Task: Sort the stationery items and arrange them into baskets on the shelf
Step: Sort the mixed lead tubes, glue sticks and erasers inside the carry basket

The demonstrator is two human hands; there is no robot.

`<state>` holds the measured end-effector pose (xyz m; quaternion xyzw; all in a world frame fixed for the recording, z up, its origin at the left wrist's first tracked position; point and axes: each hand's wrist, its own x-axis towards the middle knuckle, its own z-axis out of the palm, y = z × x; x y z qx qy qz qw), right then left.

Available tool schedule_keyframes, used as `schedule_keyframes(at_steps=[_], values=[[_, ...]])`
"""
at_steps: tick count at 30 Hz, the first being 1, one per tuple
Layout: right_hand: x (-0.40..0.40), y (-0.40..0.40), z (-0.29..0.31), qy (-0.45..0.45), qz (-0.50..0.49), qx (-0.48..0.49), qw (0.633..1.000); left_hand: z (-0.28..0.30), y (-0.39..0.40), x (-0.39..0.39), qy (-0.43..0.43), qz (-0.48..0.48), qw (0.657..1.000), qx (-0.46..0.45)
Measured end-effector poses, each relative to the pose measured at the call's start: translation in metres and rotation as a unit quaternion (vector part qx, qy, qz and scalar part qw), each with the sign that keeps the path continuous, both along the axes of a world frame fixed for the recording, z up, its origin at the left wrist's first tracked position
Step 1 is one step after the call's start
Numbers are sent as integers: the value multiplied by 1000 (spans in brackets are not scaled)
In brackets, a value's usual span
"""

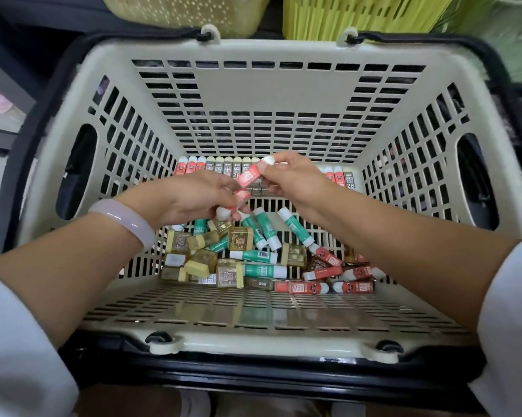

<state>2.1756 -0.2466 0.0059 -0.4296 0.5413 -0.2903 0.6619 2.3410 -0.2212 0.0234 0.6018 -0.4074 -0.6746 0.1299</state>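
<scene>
Two red-sleeved erasers (248, 177) are held in the air above the middle of a cream plastic shopping basket (265, 49). The right hand (293, 176) pinches the upper one between thumb and fingertips, its white end poking up. The left hand (199, 195) curls around the lower one, whose white end shows beneath the fingers; a pale bangle (123, 219) sits on that wrist. The two erasers meet end to end between the hands, probably so that like items can be gathered together before they go into place. Behind the hands, along the basket's far wall, a neat upright row of erasers (220, 167) is already lined up, red sleeves beside brown ones marked 2B. Nearer the viewer lies a loose, unsorted heap on the basket floor: green-and-white glue sticks (265, 227), gold-coloured sharpeners (240, 238) and more red erasers (326, 273), all jumbled and overlapping. Judging by this heap, much sorting remains. White sleeves (512, 320) frame both forearms. Beyond the basket's far rim stand two yellow-green baskets (356, 16), partly cut off.
</scene>
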Motion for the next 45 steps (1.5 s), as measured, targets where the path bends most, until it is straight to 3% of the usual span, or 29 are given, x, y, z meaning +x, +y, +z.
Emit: schedule_keyframes(at_steps=[4, 10, 13, 17, 21, 23, 26, 30, 34, 37, 38, 39, 41, 42, 45], values=[[-27, -15, -7, 102, -75, -4, 992, -5, -1, 1, -37, 15, 999, -12], [-56, -37, -32, 313, -131, 7, 941, -4, -9, 13, -82, 11, 994, -70], [-51, -44, -38, 314, -141, 8, 939, -3, -11, 19, -100, 11, 992, -76], [-41, -48, -45, 207, -203, 42, 956, -3, -11, 25, -133, 10, 988, -76], [-44, -48, -50, 270, -133, -10, 954, -1, -14, 28, -130, 22, 988, -85], [-51, -47, -46, 319, -31, -60, 945, 2, -15, 27, -128, 23, 987, -92], [-58, -42, -46, 434, 186, -164, 866, 6, -15, 23, -122, 18, 989, -87], [-54, -36, -57, 469, 156, -230, 838, 10, -15, 13, -100, 44, 991, -78], [-50, -36, -56, 481, 159, -225, 832, 14, -13, 4, -77, 66, 992, -71], [-45, -34, -46, 518, 167, -244, 803, 14, -12, 1, -81, 73, 991, -81], [-41, -32, -41, 500, 166, -250, 812, 13, -12, 0, -78, 84, 990, -81], [-36, -30, -34, 446, 167, -246, 844, 11, -11, 0, -70, 101, 990, -77], [-22, -23, -17, 250, 181, -183, 934, 9, -10, -3, -51, 129, 988, -66], [-16, -19, -10, 159, 196, -144, 957, 8, -10, -4, -51, 131, 988, -65], [-4, -10, 0, 71, 253, -141, 955, 6, -7, -9, -60, 118, 988, -78]])
